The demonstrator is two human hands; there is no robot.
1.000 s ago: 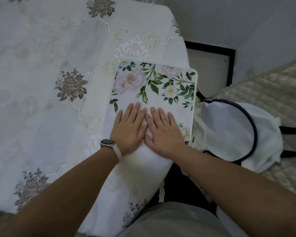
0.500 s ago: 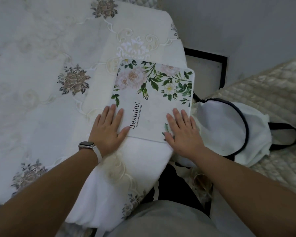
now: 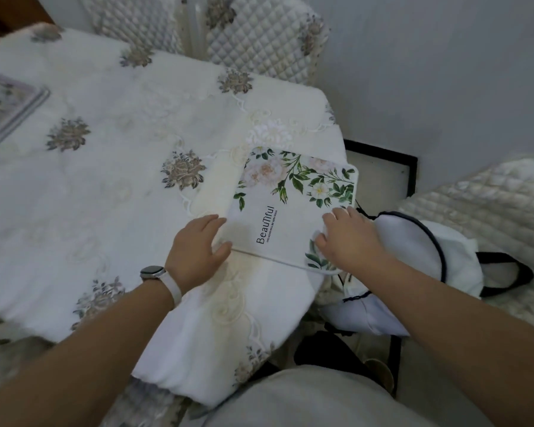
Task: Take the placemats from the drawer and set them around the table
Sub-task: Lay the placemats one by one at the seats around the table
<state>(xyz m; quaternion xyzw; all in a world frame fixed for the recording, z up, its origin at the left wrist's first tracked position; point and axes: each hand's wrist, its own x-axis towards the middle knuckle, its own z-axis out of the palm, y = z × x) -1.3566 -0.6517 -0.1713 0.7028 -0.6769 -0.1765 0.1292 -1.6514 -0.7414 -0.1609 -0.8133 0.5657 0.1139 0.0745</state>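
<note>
A floral placemat (image 3: 293, 208) printed "Beautiful" lies flat at the near right corner of the table (image 3: 111, 186), its right near corner slightly over the table edge. My left hand (image 3: 198, 251) rests at the mat's near left corner, thumb against the near edge and fingers along the left side. On the mat's near right corner sits my right hand (image 3: 346, 238), its fingers bent on top of the right edge. A second placemat (image 3: 3, 109) with a grey border shows at the far left of the table.
A white embroidered cloth covers the table. A quilted chair (image 3: 259, 35) stands at the far side and another (image 3: 487, 211) at the right, with a white bag with dark trim (image 3: 413, 251) on it. A wall is close on the right.
My hands slid apart from the mat's middle to its near corners. The view pulled back, bringing the far chair and the second placemat into sight.
</note>
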